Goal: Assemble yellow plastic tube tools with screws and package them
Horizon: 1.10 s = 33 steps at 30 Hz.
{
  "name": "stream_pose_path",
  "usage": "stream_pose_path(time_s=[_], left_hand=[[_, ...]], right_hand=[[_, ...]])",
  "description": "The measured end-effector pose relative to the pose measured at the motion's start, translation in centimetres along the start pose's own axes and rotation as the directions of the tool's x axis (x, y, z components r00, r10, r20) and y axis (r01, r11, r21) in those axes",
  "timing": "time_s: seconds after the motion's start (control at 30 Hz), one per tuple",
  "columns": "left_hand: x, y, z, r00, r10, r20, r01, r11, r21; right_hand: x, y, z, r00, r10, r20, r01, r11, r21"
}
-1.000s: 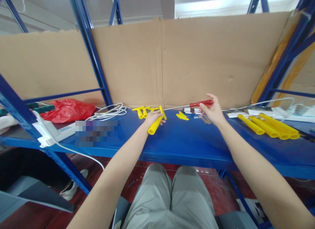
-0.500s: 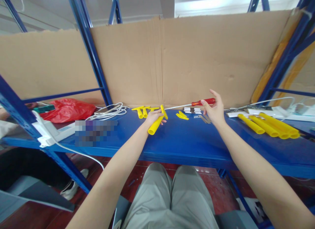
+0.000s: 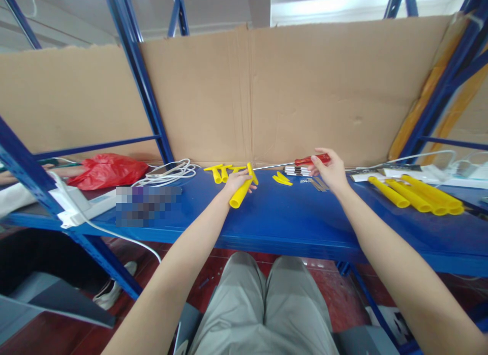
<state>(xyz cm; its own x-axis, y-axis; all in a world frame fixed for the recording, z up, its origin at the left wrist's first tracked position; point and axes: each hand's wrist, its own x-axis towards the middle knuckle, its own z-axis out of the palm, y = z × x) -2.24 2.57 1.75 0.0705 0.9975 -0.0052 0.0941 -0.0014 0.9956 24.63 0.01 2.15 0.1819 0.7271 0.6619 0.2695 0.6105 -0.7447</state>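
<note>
My left hand [image 3: 237,181] is closed around a yellow T-shaped handle [image 3: 240,194], its tube end tilted toward me. A screwdriver with a red handle [image 3: 305,160] has its shaft running left to the crosspiece of that handle. Around the screwdriver's red grip, my right hand [image 3: 331,169] has its fingers closed. Beyond my left hand stand several yellow T-shaped pieces [image 3: 217,175]. Small flat yellow pieces [image 3: 282,179] lie between my hands, and thin metal pieces [image 3: 318,184] lie near my right hand.
Several yellow tubes [image 3: 400,193] lie at the right of the blue table [image 3: 282,228]. At the left are a red plastic bag [image 3: 109,171], white cables [image 3: 173,173], a white power strip [image 3: 82,206] and another person's arm [image 3: 19,196]. Cardboard [image 3: 305,90] stands behind.
My right hand's fingers have come in around the red grip, and the screwdriver has shifted slightly left. At the left edge, the other person's arm has moved inward to the red bag.
</note>
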Motion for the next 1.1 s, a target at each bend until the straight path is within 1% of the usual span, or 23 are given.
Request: stream_pose_path(time_s=[0.1,0.13,0.2,0.37,0.63,0.8,1.1], left_hand=[[0.3,-0.1,-0.2,1.000,-0.013,-0.026,0.013,1.000,-0.006],[0.4,-0.1,-0.3,0.999,-0.013,-0.034,0.013,1.000,-0.006],[0.5,-0.2,-0.4,0.999,-0.005,-0.040,0.004,1.000,-0.006],[0.4,-0.4,-0.3,0.999,0.027,-0.032,-0.027,1.000,-0.014],[0.8,-0.5,-0.4,0.999,0.018,-0.027,-0.017,0.999,0.028],[0.6,-0.5,-0.3,0.999,0.023,-0.031,-0.022,0.999,0.030],[0.8,-0.7,-0.3,0.999,0.038,-0.004,-0.038,0.999,0.009]], right_hand=[[0.0,0.0,-0.3,0.991,0.019,0.135,-0.024,0.999,0.033],[0.0,0.0,-0.4,0.986,0.025,0.166,-0.032,0.999,0.040],[0.0,0.0,-0.5,0.982,0.034,0.187,-0.044,0.998,0.050],[0.0,-0.5,-0.4,0.986,0.046,0.159,-0.057,0.996,0.066],[0.0,-0.5,-0.4,0.983,0.110,0.143,-0.123,0.989,0.083],[-0.1,-0.8,-0.4,0.976,0.167,0.137,-0.183,0.976,0.117],[-0.3,-1.6,-0.1,0.969,0.227,0.099,-0.238,0.963,0.122]])
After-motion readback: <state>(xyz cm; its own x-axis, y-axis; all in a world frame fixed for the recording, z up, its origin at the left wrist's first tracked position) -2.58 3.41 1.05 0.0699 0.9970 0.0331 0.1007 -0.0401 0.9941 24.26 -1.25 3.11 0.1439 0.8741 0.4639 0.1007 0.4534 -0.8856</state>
